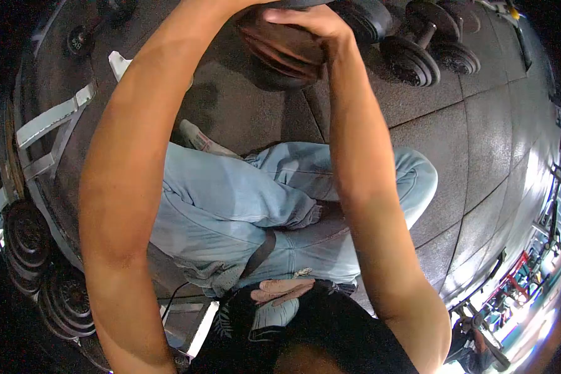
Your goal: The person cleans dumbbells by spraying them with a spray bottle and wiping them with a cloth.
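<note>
A dark, brownish dumbbell (280,53) with stacked round plates is at the top of the view, between my outstretched arms. My right hand (315,20) grips it, the thumb lying across near its upper end while the other fingers are hidden. My left hand (248,2) reaches the same dumbbell at the frame's top edge. It is mostly cut off there, and its fingers do not show. A grey rim (296,4) covers part of both hands.
More dumbbells (411,59) lie on the black rubber floor (430,143) at the upper right. On the left are a white metal frame (56,121) and stacked weight plates (28,237). My crossed legs (224,193) and a shoe (206,138) are below my arms.
</note>
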Available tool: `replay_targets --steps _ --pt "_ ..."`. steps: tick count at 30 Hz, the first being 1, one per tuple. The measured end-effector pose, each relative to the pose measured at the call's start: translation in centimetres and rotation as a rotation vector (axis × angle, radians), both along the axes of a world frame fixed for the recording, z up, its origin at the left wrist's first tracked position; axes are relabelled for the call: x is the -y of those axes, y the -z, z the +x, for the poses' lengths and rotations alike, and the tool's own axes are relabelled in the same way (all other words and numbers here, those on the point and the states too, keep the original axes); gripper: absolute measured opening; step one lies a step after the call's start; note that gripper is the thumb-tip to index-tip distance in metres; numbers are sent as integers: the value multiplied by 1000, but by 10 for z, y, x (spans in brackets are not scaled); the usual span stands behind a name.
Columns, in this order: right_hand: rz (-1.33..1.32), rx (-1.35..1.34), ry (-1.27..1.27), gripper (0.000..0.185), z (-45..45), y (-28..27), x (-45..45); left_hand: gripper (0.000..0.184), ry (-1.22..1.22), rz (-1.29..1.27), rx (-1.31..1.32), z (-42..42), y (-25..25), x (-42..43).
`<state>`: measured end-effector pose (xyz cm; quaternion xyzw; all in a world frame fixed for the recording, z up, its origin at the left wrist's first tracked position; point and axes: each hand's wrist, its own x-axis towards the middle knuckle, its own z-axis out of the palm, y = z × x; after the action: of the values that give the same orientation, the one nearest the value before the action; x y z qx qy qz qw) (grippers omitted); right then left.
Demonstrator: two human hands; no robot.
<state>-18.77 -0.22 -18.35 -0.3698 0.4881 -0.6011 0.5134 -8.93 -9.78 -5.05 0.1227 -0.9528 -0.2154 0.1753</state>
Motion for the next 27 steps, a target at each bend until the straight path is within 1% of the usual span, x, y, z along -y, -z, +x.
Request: replay_targets --steps 1,2,5,6,8,9,11,12,13,14,15,16,18,22,24,25,27 --pt "-32 163 -146 55 -15 18 5 44 15 4 -19 1 -2 -3" --pt "-37 162 -147 55 -19 26 8 43 27 7 -37 3 -3 -4" --pt "-85 87 -229 57 -13 24 12 42 15 -35 -74 4 2 -1" --pt "-122 89 -47 58 4 14 9 43 15 12 -34 5 -4 -2" --pt "-209 81 284 60 27 16 9 43 -6 -1 -25 4 -3 2" --pt "-255 -65 477 58 42 10 11 44 -24 -10 -2 3 -1 2" --pt "352 -491 833 83 75 -9 10 45 16 9 -4 3 -3 0" --pt "257 -647 1143 77 92 18 24 45 11 -3 -33 5 0 -2" --pt "349 -588 1149 84 104 -1 23 46 3 -16 -61 6 -2 -5" --pt "282 -754 1266 87 113 12 31 45 -8 -12 -59 6 -2 -8" --pt "212 -921 1373 91 121 10 33 45 -13 -17 -65 8 -2 -9" --pt "205 -924 1369 91 127 10 32 45 -5 -46 -94 11 0 -10" --pt "304 -1166 1248 93 141 10 23 43 -12 -57 -123 13 2 -11" --pt "341 -1126 1177 90 132 25 31 44 -16 -35 -146 18 6 -12" --pt "202 -907 1301 83 120 32 34 44 -41 -116 -135 16 8 -10" --pt "207 -905 1290 83 113 23 30 44 -49 -111 -128 15 7 -9" --pt "177 -600 1055 81 94 8 17 43 8 -34 -150 12 5 -6"
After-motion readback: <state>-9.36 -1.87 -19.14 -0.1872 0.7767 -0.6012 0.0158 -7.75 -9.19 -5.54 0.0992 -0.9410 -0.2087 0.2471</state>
